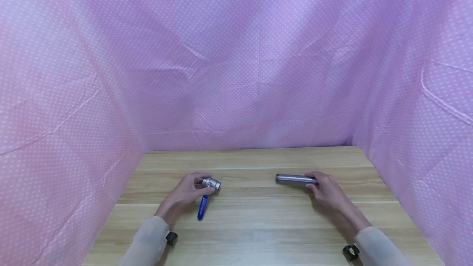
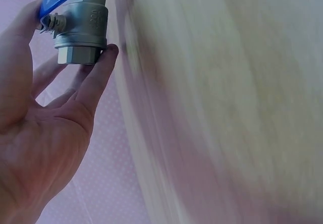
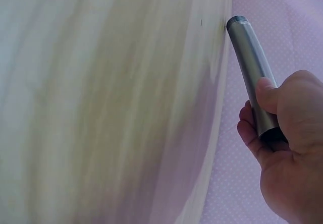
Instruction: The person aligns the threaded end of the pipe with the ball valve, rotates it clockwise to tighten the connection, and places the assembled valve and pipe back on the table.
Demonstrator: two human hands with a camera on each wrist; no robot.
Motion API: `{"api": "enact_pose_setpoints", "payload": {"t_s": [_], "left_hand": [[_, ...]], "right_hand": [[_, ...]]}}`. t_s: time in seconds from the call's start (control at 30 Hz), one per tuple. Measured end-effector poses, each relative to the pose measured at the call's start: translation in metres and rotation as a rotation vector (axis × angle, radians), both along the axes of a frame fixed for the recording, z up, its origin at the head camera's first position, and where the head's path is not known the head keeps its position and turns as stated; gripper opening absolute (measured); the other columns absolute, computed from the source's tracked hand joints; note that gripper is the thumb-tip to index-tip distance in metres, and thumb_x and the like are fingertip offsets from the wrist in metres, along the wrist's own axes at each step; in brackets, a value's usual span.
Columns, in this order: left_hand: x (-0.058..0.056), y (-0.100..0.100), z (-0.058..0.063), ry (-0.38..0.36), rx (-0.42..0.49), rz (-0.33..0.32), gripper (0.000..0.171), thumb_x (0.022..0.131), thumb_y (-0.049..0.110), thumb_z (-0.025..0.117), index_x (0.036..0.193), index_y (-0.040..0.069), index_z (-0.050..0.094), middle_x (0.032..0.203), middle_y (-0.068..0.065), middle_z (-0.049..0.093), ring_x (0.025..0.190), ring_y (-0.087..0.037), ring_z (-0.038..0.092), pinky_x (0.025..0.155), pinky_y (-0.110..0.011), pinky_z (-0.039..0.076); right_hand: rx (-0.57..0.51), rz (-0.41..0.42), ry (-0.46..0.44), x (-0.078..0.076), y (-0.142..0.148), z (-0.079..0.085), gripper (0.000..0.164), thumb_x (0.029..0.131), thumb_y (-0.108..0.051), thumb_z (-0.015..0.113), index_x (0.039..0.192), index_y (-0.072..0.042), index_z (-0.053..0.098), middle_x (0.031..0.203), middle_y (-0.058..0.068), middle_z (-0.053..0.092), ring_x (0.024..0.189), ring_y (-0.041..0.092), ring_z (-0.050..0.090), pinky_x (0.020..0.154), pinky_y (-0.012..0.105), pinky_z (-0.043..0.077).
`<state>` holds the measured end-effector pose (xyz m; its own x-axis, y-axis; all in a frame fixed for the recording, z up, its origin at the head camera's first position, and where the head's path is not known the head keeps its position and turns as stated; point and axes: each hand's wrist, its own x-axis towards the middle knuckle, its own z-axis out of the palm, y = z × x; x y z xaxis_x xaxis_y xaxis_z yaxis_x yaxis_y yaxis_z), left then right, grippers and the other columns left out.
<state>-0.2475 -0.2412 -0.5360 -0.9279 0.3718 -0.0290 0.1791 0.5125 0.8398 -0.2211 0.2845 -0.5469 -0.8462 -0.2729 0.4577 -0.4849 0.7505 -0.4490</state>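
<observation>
My left hand [image 1: 189, 189] holds a silver ball valve [image 1: 211, 183] between thumb and fingers, on the left side of the table. Its blue lever handle [image 1: 202, 207] points toward me in the head view. In the left wrist view the valve body [image 2: 83, 27] has hexagonal ends, and the thumb lies by the handle's pivot. On the right, my right hand [image 1: 327, 190] grips one end of a grey metal pipe [image 1: 293, 178], whose other end points left. Threads show at the pipe's far end [image 3: 237, 21] in the right wrist view. Valve and pipe are well apart.
The light wooden table [image 1: 244, 225] spans the space below and between both hands. Pink cloth with white dots [image 1: 255, 73] hangs behind the table and along both sides. A black band sits at each wrist.
</observation>
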Motion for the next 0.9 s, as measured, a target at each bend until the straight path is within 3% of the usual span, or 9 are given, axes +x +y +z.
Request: {"api": "enact_pose_setpoints", "payload": {"t_s": [0.23, 0.3, 0.47, 0.6, 0.9], "left_hand": [[0.005, 0.016, 0.007, 0.002, 0.069, 0.057, 0.066, 0.100, 0.032, 0.089, 0.155, 0.004, 0.066, 0.144, -0.019, 0.071, 0.133, -0.039, 0.075, 0.113, -0.038, 0.070], [0.008, 0.022, 0.011, -0.001, 0.092, 0.081, 0.066, 0.098, 0.032, 0.090, 0.154, 0.005, 0.066, 0.144, -0.017, 0.070, 0.135, -0.039, 0.073, 0.115, -0.041, 0.069], [0.015, 0.038, 0.020, -0.026, 0.156, 0.166, 0.065, 0.095, 0.037, 0.093, 0.152, 0.014, 0.070, 0.145, -0.012, 0.071, 0.136, -0.037, 0.072, 0.115, -0.047, 0.069], [0.019, 0.049, 0.026, -0.041, 0.225, 0.207, 0.061, 0.094, 0.038, 0.094, 0.148, 0.021, 0.072, 0.145, -0.008, 0.073, 0.135, -0.032, 0.072, 0.113, -0.044, 0.070], [0.029, 0.073, 0.043, 0.023, 0.396, 0.213, 0.062, 0.095, 0.021, 0.093, 0.149, 0.007, 0.068, 0.147, -0.013, 0.075, 0.137, -0.030, 0.073, 0.116, -0.028, 0.066]], "right_hand": [[-0.058, -0.020, -0.010, 0.006, -0.010, 0.009, 0.035, 0.091, 0.001, 0.089, 0.125, 0.000, 0.079, 0.109, 0.012, 0.085, 0.094, 0.015, 0.076, 0.083, 0.039, 0.073], [-0.072, -0.012, 0.026, 0.007, -0.015, 0.013, 0.037, 0.089, 0.003, 0.090, 0.125, 0.001, 0.078, 0.109, 0.014, 0.086, 0.094, 0.016, 0.077, 0.083, 0.039, 0.073], [-0.098, 0.047, 0.197, 0.008, -0.027, 0.021, 0.044, 0.080, 0.010, 0.094, 0.120, 0.004, 0.078, 0.105, 0.015, 0.085, 0.089, 0.016, 0.077, 0.080, 0.020, 0.068], [-0.144, 0.097, 0.271, 0.009, -0.037, 0.031, 0.048, 0.075, 0.013, 0.095, 0.119, 0.002, 0.078, 0.104, 0.013, 0.086, 0.088, 0.015, 0.077, 0.086, 0.005, 0.060], [-0.200, 0.171, 0.375, 0.016, -0.055, 0.051, 0.051, 0.072, 0.017, 0.093, 0.119, 0.007, 0.077, 0.106, 0.016, 0.085, 0.088, 0.023, 0.081, 0.095, 0.002, 0.060]]}}
